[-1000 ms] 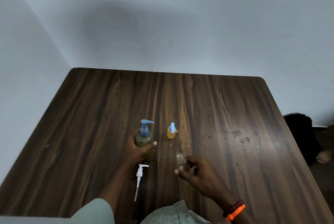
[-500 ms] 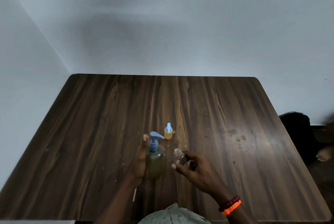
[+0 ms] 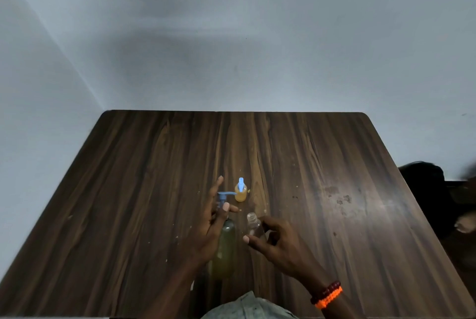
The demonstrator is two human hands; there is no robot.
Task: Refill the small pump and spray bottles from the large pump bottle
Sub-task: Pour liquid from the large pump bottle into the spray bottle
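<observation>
Filling step: left hand [image 3: 211, 226] grips large pump bottle [image 3: 226, 249], apparently raised; right hand [image 3: 273, 241] pinches uncapped small bottle [image 3: 253, 224]. Next: align nozzle over mouth.

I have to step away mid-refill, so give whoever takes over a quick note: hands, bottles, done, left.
Left hand grips the large pump bottle, its blue pump head on.
Right hand holds the small clear bottle, uncapped, apparently empty.
Small orange spray bottle stands capped on the table behind them.
Done: clear bottle opened.
Left: pump liquid in, then recap it.
</observation>
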